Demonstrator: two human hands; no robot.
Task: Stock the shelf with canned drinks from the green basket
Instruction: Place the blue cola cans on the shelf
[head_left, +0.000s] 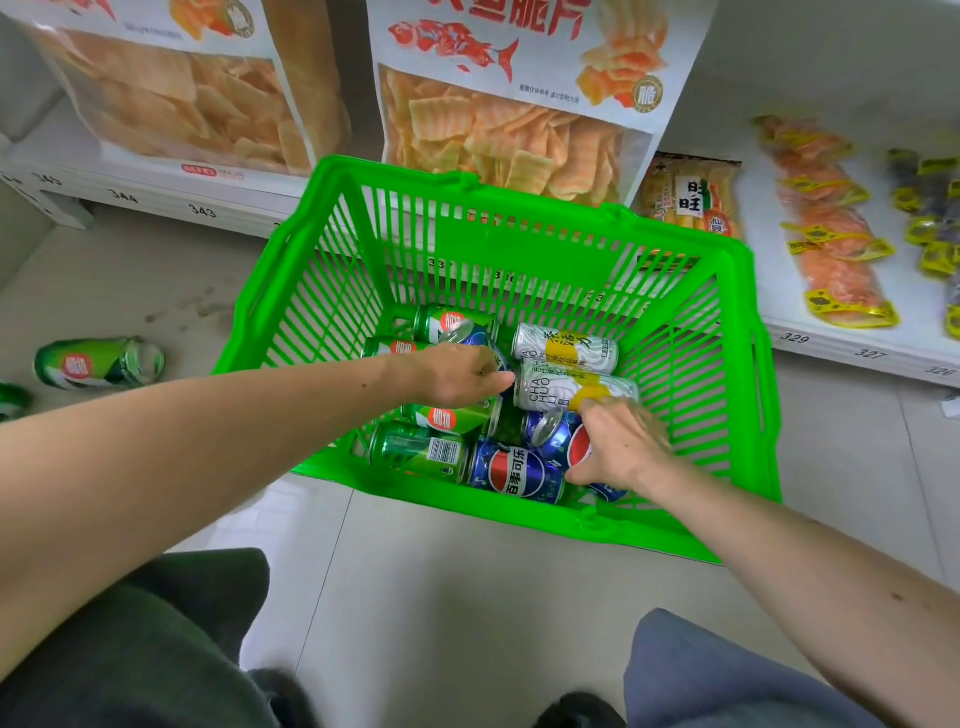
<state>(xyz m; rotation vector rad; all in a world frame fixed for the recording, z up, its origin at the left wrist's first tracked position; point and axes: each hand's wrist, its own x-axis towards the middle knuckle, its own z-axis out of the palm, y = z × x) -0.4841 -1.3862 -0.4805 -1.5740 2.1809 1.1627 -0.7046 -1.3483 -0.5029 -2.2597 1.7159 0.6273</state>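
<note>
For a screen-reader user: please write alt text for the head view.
Both hands reach into a green basket of canned drinks on the floor: the right hand grips a blue can, the left hand another blue can. Behind are snack shelves.

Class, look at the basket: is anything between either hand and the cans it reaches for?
Nothing visible. Both hands are already inside the green basket. The left hand rests on a blue can; the right hand grips another blue can. No lid or packaging covers them.
</note>
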